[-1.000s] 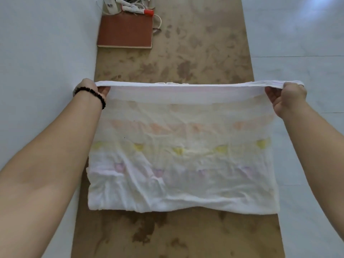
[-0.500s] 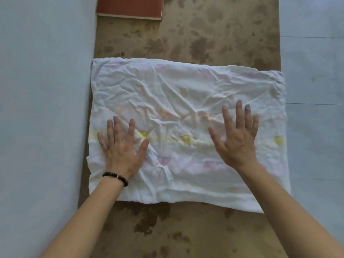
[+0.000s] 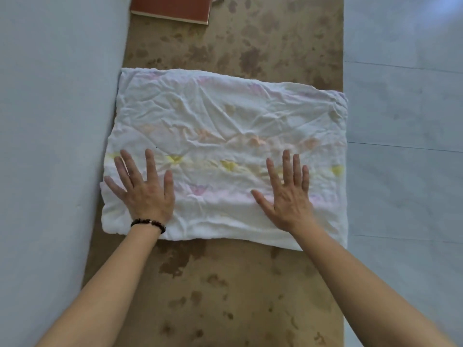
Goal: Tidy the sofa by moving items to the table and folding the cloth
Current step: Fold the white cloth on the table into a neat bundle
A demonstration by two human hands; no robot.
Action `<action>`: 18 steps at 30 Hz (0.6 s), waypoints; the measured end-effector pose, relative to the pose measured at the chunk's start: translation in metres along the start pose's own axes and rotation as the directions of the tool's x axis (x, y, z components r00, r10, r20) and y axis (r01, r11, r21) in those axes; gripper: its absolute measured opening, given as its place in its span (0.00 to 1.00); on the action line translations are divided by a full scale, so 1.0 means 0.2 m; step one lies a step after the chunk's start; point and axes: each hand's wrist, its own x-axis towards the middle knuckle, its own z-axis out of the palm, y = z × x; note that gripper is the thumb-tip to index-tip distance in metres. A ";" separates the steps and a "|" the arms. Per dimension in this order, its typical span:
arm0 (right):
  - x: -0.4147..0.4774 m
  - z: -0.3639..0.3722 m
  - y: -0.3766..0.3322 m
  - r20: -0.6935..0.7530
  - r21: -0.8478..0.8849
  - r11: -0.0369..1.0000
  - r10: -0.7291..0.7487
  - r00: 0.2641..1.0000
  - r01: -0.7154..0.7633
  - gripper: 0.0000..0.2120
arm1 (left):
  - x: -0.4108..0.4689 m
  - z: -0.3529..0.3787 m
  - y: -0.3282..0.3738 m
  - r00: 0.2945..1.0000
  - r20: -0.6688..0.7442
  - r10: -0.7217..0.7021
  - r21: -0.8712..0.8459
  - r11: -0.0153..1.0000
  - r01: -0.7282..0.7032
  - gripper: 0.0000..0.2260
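A white cloth (image 3: 225, 116) with faint pink, orange and yellow marks lies folded and flat across the brown mottled surface (image 3: 225, 296), crumpled with creases. My left hand (image 3: 142, 191), with a dark bead bracelet at the wrist, presses flat on the cloth's near left part, fingers spread. My right hand (image 3: 288, 196) presses flat on the near right part, fingers straight. Neither hand holds anything.
A reddish-brown book (image 3: 172, 7) lies at the far end of the brown surface, partly cut off by the top edge. A pale wall (image 3: 50, 146) runs along the left. Pale floor tiles (image 3: 406, 171) lie to the right.
One second ago both hands held the cloth's top edge stretched up. They laid it down folded, then pressed flat on it; both hands have since slid outward and towards me.
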 end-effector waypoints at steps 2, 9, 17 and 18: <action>-0.16 0.04 0.03 -0.011 -0.039 0.993 -0.114 0.993 0.113 0.40 | -0.19 0.03 0.10 0.998 0.035 -0.058 -0.043 0.997 0.059 0.33; -0.37 0.14 0.35 0.154 -0.061 0.983 -0.161 0.975 0.172 0.40 | -0.29 0.17 0.09 0.948 0.212 -0.239 0.105 0.970 0.221 0.36; -0.31 0.04 0.71 0.160 0.010 0.902 -0.428 0.890 0.432 0.36 | -0.71 0.15 0.87 0.922 0.056 -0.383 -0.037 0.922 0.385 0.31; -0.30 0.01 0.80 0.169 0.010 0.911 -0.408 0.897 0.412 0.35 | -0.76 0.17 1.03 0.926 0.062 -0.374 -0.078 0.923 0.378 0.31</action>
